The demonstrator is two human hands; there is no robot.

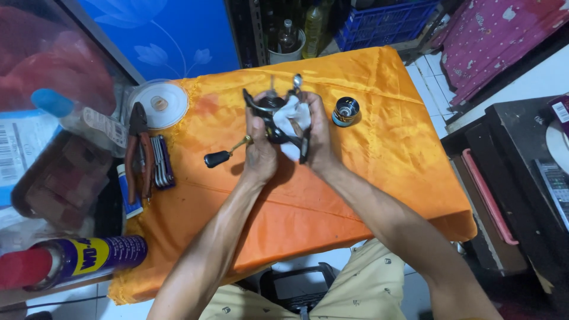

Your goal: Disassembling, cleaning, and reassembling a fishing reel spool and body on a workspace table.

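— What have you got in your hands?

— A black fishing reel (274,115). My left hand (259,151) is clenched around its body, and my right hand (316,139) presses a white cloth (291,118) against it, fingers closed on cloth and reel together. I hold it just above the middle of the table (367,195), which is draped in orange fabric, a little toward the far edge. The reel's crank with its black knob (216,159) sticks out to the left, below my left hand.

— What lies around you?

— Near the far right part of the table stands a small dark spool (345,111), close beside my right hand but apart from it. At the far left corner lies a round clear lid (159,104). Along the left edge rest red-handled pliers (137,151), a folding set of hex keys (162,169) just beside them, and a small blue and white tube (129,192). Past the near left corner, off the cloth, lies a blue and yellow spray can (77,258) with a red cap.
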